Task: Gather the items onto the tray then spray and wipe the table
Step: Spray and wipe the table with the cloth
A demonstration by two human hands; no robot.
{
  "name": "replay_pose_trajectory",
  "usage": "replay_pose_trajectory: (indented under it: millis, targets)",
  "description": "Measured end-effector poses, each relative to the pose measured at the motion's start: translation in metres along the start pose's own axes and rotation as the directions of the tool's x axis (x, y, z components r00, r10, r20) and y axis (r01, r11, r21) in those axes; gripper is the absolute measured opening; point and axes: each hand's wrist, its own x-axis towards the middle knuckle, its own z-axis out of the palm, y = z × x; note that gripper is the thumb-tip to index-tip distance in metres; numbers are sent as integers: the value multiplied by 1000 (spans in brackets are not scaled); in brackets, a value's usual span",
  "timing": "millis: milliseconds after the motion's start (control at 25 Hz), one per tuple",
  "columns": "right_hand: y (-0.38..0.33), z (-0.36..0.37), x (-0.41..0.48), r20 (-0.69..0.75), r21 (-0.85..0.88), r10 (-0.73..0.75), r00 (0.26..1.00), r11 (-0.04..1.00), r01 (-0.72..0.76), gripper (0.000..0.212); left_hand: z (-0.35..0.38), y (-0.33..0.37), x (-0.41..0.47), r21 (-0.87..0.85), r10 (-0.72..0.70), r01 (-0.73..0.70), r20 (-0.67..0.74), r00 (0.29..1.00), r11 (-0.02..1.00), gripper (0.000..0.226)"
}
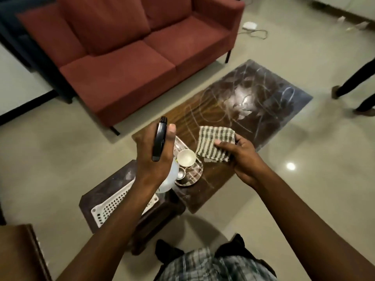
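My left hand grips a spray bottle with a black trigger head and a pale body, held above the near end of the dark wooden table. My right hand holds a folded striped cloth just above the tabletop. Between my hands a metal tray sits on the table, carrying a white cup and a small metal cup. The tabletop shows pale smear streaks. My left hand hides part of the tray.
A red sofa stands behind the table. A white perforated basket lies on a lower dark stool at the left. Another person's legs are at the far right. A white device with a cable lies on the tiled floor.
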Motion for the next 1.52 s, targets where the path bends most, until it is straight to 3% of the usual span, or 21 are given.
replay_pose_trajectory:
  millis: [320, 480, 960, 1160, 1320, 1520]
  targets:
    - [-113, -216, -18, -114, 26, -143, 983, 989, 147, 47, 197, 96, -10, -125, 47, -33, 108, 993, 992, 31]
    - [-139, -299, -9, -179, 24, -169, 969, 984, 176, 45, 270, 122, -9, -175, 4, 24, 157, 988, 984, 24]
    - [-264, -467, 152, -281, 6, -171, 945, 984, 180, 53, 496, 143, 146, -177, -29, 56, 150, 988, 983, 33]
    - [-315, -515, 238, -252, 13, -128, 959, 991, 135, 57, 572, 144, 209, -109, -66, 79, 119, 991, 991, 25]
    - [-349, -557, 323, -148, 6, -63, 987, 998, 65, 50, 623, 135, 252, -44, -172, 176, 85, 981, 983, 46]
    - [-389, -592, 422, 10, -119, 50, 999, 992, -48, 45, 680, 125, 273, 56, -266, 271, -72, 961, 961, 53]
